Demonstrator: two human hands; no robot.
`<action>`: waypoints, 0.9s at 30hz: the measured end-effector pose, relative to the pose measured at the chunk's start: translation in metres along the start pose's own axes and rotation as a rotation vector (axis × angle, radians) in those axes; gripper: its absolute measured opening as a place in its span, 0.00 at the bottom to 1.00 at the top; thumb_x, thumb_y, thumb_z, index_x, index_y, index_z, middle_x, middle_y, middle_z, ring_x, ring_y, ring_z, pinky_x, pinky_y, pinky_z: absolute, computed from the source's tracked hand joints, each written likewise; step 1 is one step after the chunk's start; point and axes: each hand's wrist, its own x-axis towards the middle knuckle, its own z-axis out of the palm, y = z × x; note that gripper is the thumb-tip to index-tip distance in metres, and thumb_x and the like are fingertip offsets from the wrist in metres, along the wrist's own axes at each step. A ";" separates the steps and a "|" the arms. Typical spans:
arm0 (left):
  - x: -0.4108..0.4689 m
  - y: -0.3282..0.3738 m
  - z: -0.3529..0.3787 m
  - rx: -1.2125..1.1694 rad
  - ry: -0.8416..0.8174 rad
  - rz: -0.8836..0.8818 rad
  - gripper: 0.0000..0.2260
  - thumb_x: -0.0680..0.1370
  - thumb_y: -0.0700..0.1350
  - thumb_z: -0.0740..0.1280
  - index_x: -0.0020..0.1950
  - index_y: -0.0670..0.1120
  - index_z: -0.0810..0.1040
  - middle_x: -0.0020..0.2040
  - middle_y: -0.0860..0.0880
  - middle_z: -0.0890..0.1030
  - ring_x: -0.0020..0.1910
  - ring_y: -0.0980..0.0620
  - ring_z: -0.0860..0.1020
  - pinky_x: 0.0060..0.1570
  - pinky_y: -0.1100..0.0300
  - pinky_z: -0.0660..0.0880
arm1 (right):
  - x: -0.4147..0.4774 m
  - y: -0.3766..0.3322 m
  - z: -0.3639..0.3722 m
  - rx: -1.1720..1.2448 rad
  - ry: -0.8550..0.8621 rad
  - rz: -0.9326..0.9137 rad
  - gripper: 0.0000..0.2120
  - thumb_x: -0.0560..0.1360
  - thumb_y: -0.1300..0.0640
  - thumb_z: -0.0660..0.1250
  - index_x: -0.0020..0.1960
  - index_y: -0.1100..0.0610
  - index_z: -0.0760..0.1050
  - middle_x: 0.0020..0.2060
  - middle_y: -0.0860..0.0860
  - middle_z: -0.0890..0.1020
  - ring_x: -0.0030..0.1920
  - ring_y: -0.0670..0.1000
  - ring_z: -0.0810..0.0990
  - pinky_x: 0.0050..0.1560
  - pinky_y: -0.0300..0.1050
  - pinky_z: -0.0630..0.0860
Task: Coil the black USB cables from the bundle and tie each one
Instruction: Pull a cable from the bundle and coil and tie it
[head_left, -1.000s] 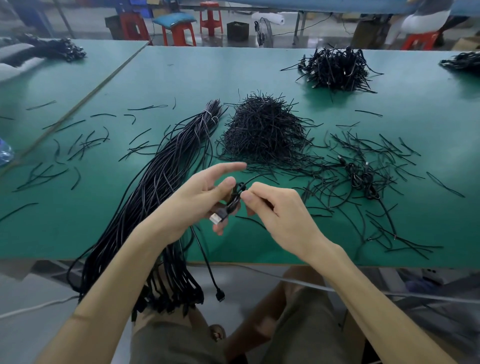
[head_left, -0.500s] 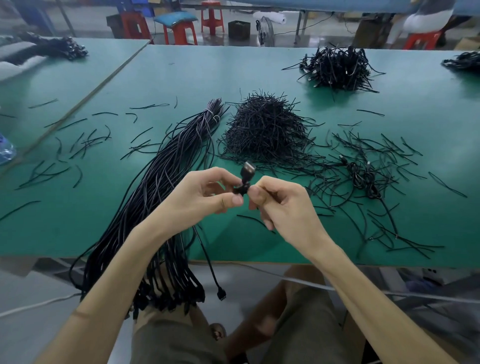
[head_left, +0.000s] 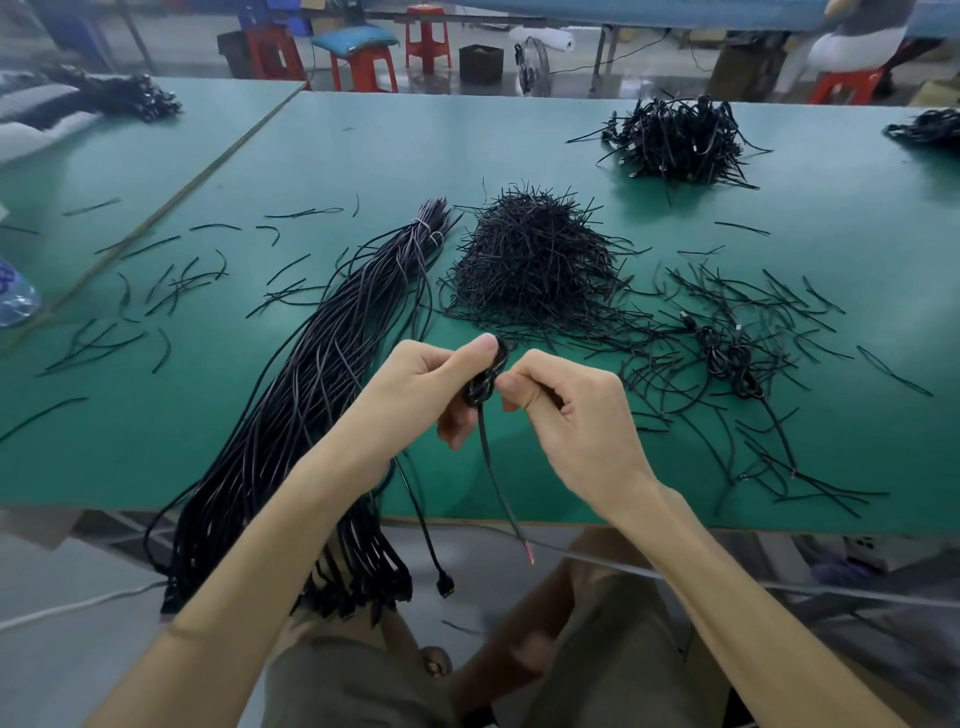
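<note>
On green table (head_left: 519, 135), seemingly ties (head_left: 535, 265), red stools (head_left: 426, 36)

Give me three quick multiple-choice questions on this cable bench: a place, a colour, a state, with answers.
1. Where does the cable bundle lie, relative to the left hand and right hand?
A. To their left, hanging over the near edge.
B. Between them.
C. To their right.
2. What colour is the table top?
A. White.
B. Green.
C. Red.
3. What state is the coil in?
A. Lying on the table.
B. Hanging from one hand.
C. Held by both hands, its loose end hanging.
Answers: 1 A, its strands run left of both hands; 2 B, green shows all around; 3 C, fingers of both hands grip it.
</note>
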 end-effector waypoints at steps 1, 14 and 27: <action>0.000 -0.001 0.000 -0.011 -0.004 -0.038 0.28 0.83 0.57 0.64 0.36 0.33 0.77 0.28 0.42 0.77 0.25 0.46 0.74 0.32 0.58 0.73 | 0.000 0.002 0.001 -0.013 0.011 -0.009 0.14 0.82 0.55 0.67 0.38 0.57 0.77 0.29 0.38 0.73 0.32 0.42 0.72 0.35 0.32 0.63; -0.003 -0.011 -0.007 -0.152 -0.158 0.056 0.15 0.82 0.45 0.66 0.68 0.45 0.77 0.40 0.41 0.79 0.32 0.43 0.82 0.38 0.51 0.79 | -0.009 0.010 0.004 0.069 0.016 0.093 0.15 0.83 0.55 0.66 0.38 0.56 0.76 0.27 0.40 0.73 0.27 0.46 0.69 0.32 0.36 0.63; -0.005 -0.001 -0.009 0.306 -0.082 0.246 0.09 0.77 0.53 0.68 0.45 0.47 0.81 0.34 0.53 0.76 0.30 0.52 0.74 0.36 0.60 0.71 | -0.010 0.009 0.005 0.216 0.002 0.159 0.14 0.82 0.50 0.64 0.38 0.50 0.75 0.28 0.45 0.74 0.27 0.56 0.69 0.28 0.54 0.68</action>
